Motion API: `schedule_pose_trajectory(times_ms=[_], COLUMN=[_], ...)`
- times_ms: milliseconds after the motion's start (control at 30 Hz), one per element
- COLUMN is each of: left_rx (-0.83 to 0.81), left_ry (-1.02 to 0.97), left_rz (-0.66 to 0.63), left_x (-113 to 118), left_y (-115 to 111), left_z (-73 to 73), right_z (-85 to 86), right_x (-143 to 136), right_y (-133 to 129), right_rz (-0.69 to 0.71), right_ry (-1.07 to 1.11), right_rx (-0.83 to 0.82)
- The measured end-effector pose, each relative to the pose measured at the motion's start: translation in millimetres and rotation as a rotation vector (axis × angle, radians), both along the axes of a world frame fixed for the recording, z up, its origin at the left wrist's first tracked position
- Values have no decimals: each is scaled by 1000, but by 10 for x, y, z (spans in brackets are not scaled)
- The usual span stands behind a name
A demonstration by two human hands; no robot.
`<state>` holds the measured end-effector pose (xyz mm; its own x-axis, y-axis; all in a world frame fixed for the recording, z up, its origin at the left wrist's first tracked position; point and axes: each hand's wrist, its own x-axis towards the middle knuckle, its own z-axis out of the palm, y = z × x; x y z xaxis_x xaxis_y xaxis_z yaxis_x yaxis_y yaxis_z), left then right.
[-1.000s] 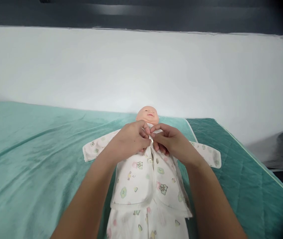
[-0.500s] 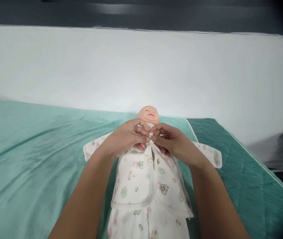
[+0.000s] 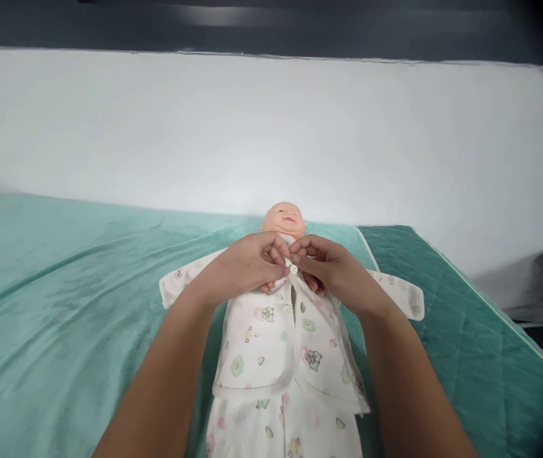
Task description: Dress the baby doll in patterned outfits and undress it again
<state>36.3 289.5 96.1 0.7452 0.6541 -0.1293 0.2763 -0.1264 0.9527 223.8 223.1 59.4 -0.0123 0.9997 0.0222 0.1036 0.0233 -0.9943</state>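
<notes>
A baby doll (image 3: 283,218) lies on its back, dressed in a white printed jacket (image 3: 252,343) and matching trousers (image 3: 319,432). My left hand (image 3: 254,264) pinches the jacket's front edge just below the doll's neck. From the other side, my right hand (image 3: 331,267) closes on the opposite edge, its fingertips nearly touching the left ones. A round pale button (image 3: 293,269) shows just under the fingertips. Lower down, another button (image 3: 288,309) sits beside a narrow gap in the jacket front. Both sleeves lie spread outward.
A light green sheet (image 3: 61,305) spreads beneath the doll and to the left. On the right is a darker quilted green cover (image 3: 462,337). Behind them stands a white wall (image 3: 271,127), with a dark band above.
The fingertips of both hands have shifted slightly at the collar, and the round button beneath them now shows. The doll and its clothes lie almost as before.
</notes>
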Motion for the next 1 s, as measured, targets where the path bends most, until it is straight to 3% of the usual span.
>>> schedule_pose_trajectory(times_ms=[200,333,400,533,633,800,1000], left_rx=[159,176,171,241,288,238,253], left_ry=[46,-38,-59,-78,-63,-24,-4], left_rz=[11,85,117,136,22,-108,-45], left_x=[-35,-90,-127,-221,-309,-415,-390], left_y=[-68,-291,-422,-565,-543,-446,-487], left_z=[21,-69,-145,-268,-273,-218,-235], right_z=[11,11,9,11,24,38,55], right_x=[-83,-284,-347,-363,-397,-540,-535], right_y=[-12,-124,-240,-561,-736,-796,-851], right_rz=[-129,-346,-390,-312,-263,-271,-221], right_ry=[-117,-361,-485,-637,-720,-874,-758], right_rx=[42,164,181,75,46,26,65])
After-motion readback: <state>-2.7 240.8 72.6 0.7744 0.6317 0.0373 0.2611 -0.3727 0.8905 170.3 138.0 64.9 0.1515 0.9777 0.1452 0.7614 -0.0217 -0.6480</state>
